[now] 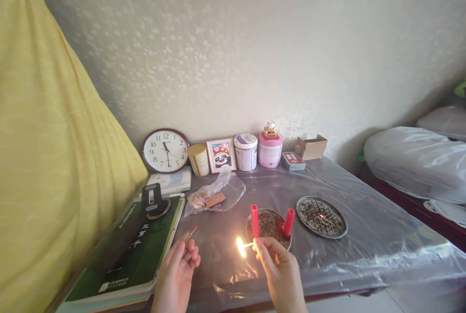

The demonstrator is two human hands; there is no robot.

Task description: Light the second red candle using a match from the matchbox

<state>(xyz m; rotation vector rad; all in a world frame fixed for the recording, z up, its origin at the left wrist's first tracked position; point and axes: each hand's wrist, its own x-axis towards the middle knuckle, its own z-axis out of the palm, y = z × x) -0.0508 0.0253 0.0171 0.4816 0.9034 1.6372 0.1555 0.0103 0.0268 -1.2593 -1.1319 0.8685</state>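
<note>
My right hand pinches a lit match, its flame burning just left of two red candles. The left candle and the right candle stand on a round metal plate; the right one leans. My left hand is closed on a small matchbox whose red edge sticks out above the fingers. Both hands hover over the table's front edge, the match close to the left candle's base.
A second patterned metal plate lies to the right. A clear bag with small boxes sits behind. Green books lie at left. A clock, tins, a picture frame and boxes line the wall. Plastic sheeting covers the table.
</note>
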